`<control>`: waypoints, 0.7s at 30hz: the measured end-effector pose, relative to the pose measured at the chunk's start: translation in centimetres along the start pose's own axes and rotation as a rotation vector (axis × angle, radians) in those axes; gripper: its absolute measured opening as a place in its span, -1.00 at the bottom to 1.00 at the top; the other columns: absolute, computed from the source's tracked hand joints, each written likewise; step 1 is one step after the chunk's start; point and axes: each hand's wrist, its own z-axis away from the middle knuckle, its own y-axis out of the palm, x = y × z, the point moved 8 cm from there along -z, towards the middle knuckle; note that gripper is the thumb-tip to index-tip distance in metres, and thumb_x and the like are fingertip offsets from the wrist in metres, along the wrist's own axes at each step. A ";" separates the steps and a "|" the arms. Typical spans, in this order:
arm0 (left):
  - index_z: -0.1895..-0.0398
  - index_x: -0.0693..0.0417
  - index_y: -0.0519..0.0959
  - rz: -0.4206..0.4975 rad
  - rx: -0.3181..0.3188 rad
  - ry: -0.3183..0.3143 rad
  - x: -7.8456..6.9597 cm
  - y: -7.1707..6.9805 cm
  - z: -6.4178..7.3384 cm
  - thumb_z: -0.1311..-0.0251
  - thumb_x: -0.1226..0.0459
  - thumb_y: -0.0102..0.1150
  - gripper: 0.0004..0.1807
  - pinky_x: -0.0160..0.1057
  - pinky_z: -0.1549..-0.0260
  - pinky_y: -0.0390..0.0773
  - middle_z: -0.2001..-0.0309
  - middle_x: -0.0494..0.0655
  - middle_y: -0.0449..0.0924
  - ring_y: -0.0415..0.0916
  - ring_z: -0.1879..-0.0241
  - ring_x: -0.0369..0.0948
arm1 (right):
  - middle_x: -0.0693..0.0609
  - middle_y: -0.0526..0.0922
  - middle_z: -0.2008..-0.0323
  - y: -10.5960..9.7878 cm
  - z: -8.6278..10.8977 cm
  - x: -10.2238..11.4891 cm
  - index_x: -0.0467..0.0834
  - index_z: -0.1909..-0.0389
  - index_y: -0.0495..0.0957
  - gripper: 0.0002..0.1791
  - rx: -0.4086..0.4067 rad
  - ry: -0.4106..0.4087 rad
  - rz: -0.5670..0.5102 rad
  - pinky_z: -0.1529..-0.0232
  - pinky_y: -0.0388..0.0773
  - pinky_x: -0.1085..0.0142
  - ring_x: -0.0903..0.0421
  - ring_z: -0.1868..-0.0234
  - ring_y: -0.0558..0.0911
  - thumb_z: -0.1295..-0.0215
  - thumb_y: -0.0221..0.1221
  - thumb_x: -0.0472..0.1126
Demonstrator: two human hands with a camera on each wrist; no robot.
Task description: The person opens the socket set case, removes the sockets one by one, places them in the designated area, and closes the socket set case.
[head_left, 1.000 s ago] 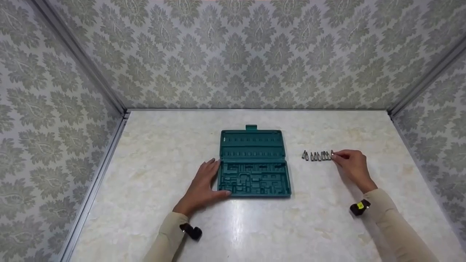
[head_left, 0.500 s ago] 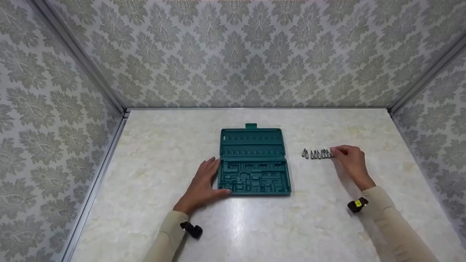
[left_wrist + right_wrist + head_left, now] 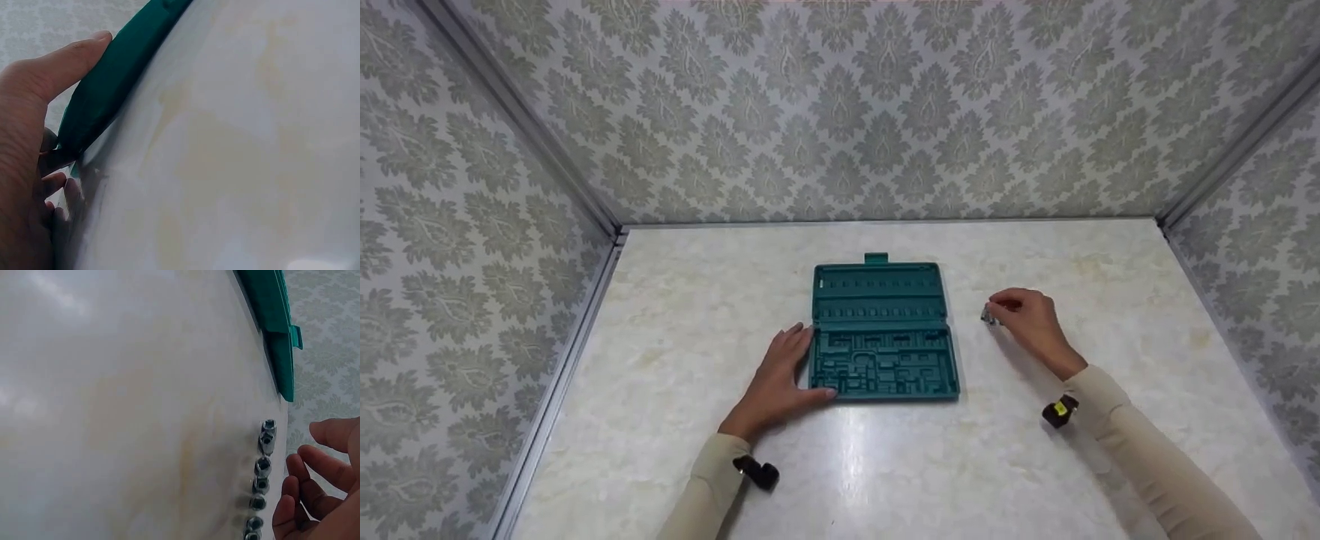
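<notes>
An unfolded green plastic case lies on the table, with moulded recesses in its near half. At its front left corner my left hand rests, thumb on the front rim and fingers along the left side. The left wrist view shows the thumb straight against the case's edge. To the right of the case stand small metal sockets in a row, square holes upward. My right hand is over this row, its fingertips by the leftmost sockets and hiding the others. Nothing shows between thumb and fingers in the right wrist view.
The light marbled table is bounded by patterned walls at the back and sides. A latch tab juts from the far edge of the case.
My right hand has left the right end of the socket row and moved left to the other end. The left hand stays at the case.
</notes>
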 end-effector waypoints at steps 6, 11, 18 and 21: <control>-0.84 -0.18 0.02 0.003 0.004 -0.001 -0.2 -0.1 0.1 -0.07 -0.46 0.46 0.37 0.27 -0.69 -0.07 -0.81 -0.06 -0.05 -0.25 -0.79 0.09 | -0.15 0.84 0.12 1.8 -0.8 1.0 -0.29 -0.07 0.80 -0.74 0.024 -0.021 0.007 0.28 0.64 0.43 0.01 0.26 0.76 -0.56 0.35 -0.19; -0.84 -0.10 0.04 -0.001 -0.002 0.022 -0.3 -0.1 0.1 -0.09 -0.43 0.48 0.37 0.29 -0.68 -0.05 -0.80 0.01 -0.01 -0.22 -0.78 0.14 | -0.17 0.83 0.05 2.6 -1.2 2.1 -0.29 -0.09 0.80 -0.72 0.028 -0.068 0.010 0.16 0.64 0.34 -0.04 0.13 0.75 -0.57 0.34 -0.19; -0.84 -0.10 0.03 -0.008 -0.003 0.020 -0.1 -0.1 0.0 -0.08 -0.45 0.48 0.38 0.25 -0.69 -0.06 -0.80 0.00 -0.02 -0.22 -0.78 0.12 | -0.20 0.80 0.00 4.0 -2.2 4.1 -0.31 -0.09 0.79 -0.74 0.048 -0.124 -0.014 -0.07 0.62 -0.01 -0.11 0.00 0.69 -0.57 0.33 -0.23; -0.84 -0.10 0.03 -0.008 -0.004 0.020 -0.1 0.0 0.0 -0.09 -0.45 0.47 0.38 0.26 -0.69 -0.07 -0.80 0.00 -0.02 -0.22 -0.78 0.13 | -0.20 0.80 0.00 4.7 -2.5 5.1 -0.31 -0.10 0.78 -0.75 0.070 -0.141 -0.021 -0.11 0.61 -0.07 -0.12 -0.02 0.68 -0.58 0.32 -0.24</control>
